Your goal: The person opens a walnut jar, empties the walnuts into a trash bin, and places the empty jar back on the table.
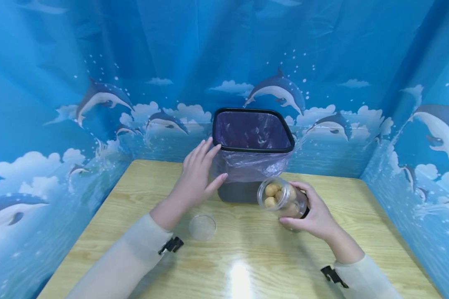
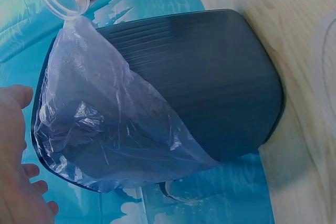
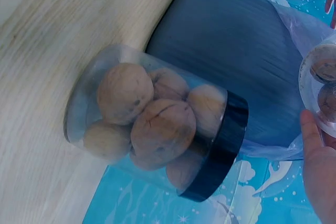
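My right hand grips a clear plastic jar, tilted with its open mouth facing left toward the bin. Walnuts lie inside it. Behind and below this jar stands a second clear jar with a black lid, also holding several walnuts. A dark trash bin stands at the middle back, lined with a thin purple bag. Beside the bin's left rim, my left hand has its fingers extended and holds nothing. Whether its fingertips touch the rim, I cannot tell.
A clear round lid lies flat on the wooden table, near my left wrist. Blue dolphin-print curtains enclose the back and both sides. The bin stands close to the back curtain.
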`<control>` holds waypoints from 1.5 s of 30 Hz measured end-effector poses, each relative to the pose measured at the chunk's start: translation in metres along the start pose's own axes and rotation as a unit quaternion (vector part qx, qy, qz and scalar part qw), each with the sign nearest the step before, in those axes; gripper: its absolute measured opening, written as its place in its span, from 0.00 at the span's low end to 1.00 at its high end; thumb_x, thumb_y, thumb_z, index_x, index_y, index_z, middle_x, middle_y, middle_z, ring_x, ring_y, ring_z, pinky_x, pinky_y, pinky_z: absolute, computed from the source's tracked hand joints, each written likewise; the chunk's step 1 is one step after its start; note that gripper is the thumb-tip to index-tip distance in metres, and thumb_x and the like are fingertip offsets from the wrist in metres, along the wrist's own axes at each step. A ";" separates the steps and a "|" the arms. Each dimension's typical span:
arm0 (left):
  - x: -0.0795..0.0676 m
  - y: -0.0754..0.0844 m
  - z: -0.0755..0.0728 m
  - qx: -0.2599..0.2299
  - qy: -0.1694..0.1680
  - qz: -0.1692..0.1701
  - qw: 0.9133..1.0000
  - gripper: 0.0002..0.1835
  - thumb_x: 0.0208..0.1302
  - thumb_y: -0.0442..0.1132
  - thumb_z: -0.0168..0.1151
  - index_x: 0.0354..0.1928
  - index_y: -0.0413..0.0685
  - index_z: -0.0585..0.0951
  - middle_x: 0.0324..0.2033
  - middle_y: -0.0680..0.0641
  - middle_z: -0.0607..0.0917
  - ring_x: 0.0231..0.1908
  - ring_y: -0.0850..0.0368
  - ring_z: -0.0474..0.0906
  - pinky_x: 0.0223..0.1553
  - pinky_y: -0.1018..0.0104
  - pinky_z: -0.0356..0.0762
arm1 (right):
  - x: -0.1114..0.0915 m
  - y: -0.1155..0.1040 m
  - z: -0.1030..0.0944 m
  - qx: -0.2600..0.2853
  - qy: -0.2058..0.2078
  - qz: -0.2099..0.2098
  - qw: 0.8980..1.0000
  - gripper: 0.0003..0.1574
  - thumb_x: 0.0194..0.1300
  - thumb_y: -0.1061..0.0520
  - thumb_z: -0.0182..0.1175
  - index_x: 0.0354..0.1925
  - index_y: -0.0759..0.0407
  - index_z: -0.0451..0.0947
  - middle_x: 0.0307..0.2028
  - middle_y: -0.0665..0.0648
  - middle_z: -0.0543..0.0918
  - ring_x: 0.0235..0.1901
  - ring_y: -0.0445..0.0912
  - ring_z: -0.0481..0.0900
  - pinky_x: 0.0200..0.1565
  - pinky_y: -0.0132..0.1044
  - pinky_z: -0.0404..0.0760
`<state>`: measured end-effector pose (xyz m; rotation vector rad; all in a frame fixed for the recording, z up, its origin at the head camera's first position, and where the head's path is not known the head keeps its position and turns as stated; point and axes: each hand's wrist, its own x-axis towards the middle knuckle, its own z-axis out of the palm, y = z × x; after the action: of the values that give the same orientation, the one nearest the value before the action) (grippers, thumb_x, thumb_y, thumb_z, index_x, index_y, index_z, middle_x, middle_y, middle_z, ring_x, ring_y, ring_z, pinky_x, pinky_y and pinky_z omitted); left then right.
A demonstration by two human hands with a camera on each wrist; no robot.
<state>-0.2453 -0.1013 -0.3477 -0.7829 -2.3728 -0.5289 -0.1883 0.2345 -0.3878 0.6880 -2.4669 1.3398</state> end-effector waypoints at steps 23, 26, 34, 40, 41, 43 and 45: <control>0.035 -0.008 0.005 0.005 -0.023 -0.030 0.999 0.36 0.66 0.65 0.34 0.71 0.57 0.50 0.71 0.50 0.45 0.70 0.50 0.40 0.65 0.46 0.40 | -0.005 0.010 -0.018 -0.008 0.048 -0.020 0.999 0.60 0.31 0.68 0.78 0.63 0.57 0.60 0.58 0.46 0.67 0.54 0.35 0.68 0.49 0.22 0.69; 0.038 -0.009 0.006 0.009 -0.028 -0.035 0.999 0.36 0.66 0.66 0.33 0.71 0.59 0.51 0.71 0.50 0.46 0.70 0.50 0.40 0.65 0.45 0.40 | -0.005 0.005 -0.022 0.001 0.051 -0.028 0.998 0.61 0.31 0.72 0.76 0.63 0.61 0.59 0.60 0.48 0.65 0.55 0.35 0.66 0.50 0.22 0.68; 0.045 -0.008 0.006 0.008 -0.046 -0.043 0.998 0.35 0.65 0.68 0.29 0.71 0.63 0.52 0.71 0.51 0.47 0.70 0.54 0.38 0.65 0.44 0.39 | -0.004 -0.020 -0.031 0.002 0.064 -0.024 0.998 0.58 0.33 0.76 0.72 0.63 0.66 0.58 0.58 0.44 0.66 0.53 0.33 0.67 0.48 0.21 0.67; 0.047 -0.007 0.007 0.009 -0.060 -0.059 0.996 0.33 0.66 0.67 0.28 0.70 0.66 0.52 0.71 0.52 0.47 0.70 0.55 0.36 0.65 0.45 0.36 | -0.001 -0.020 -0.036 0.011 0.070 -0.044 0.996 0.58 0.31 0.80 0.70 0.63 0.67 0.57 0.58 0.47 0.66 0.54 0.35 0.66 0.49 0.22 0.67; 0.047 -0.007 0.007 0.007 -0.062 -0.062 0.996 0.33 0.66 0.67 0.27 0.70 0.66 0.53 0.71 0.52 0.47 0.70 0.56 0.35 0.65 0.45 0.36 | -0.001 -0.020 -0.037 0.010 0.072 -0.049 0.996 0.59 0.31 0.80 0.70 0.63 0.67 0.57 0.57 0.47 0.66 0.54 0.36 0.66 0.49 0.22 0.67; 0.046 -0.007 0.007 0.005 -0.063 -0.064 0.996 0.32 0.67 0.66 0.27 0.70 0.66 0.53 0.71 0.52 0.48 0.70 0.56 0.36 0.65 0.45 0.37 | 0.000 -0.020 -0.038 0.010 0.076 -0.058 0.995 0.59 0.31 0.81 0.70 0.63 0.68 0.57 0.58 0.48 0.66 0.54 0.36 0.66 0.49 0.22 0.66; 0.047 -0.007 0.008 0.003 -0.063 -0.062 0.996 0.32 0.67 0.65 0.26 0.70 0.65 0.53 0.71 0.51 0.49 0.70 0.55 0.37 0.65 0.45 0.38 | 0.001 -0.020 -0.039 0.013 0.081 -0.063 0.995 0.60 0.30 0.82 0.69 0.63 0.68 0.56 0.58 0.49 0.66 0.55 0.37 0.65 0.50 0.23 0.66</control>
<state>-0.2836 -0.0835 -0.3255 -0.6880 -2.5508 -0.5377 -0.1793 0.2571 -0.3517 0.7001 -2.2439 1.3279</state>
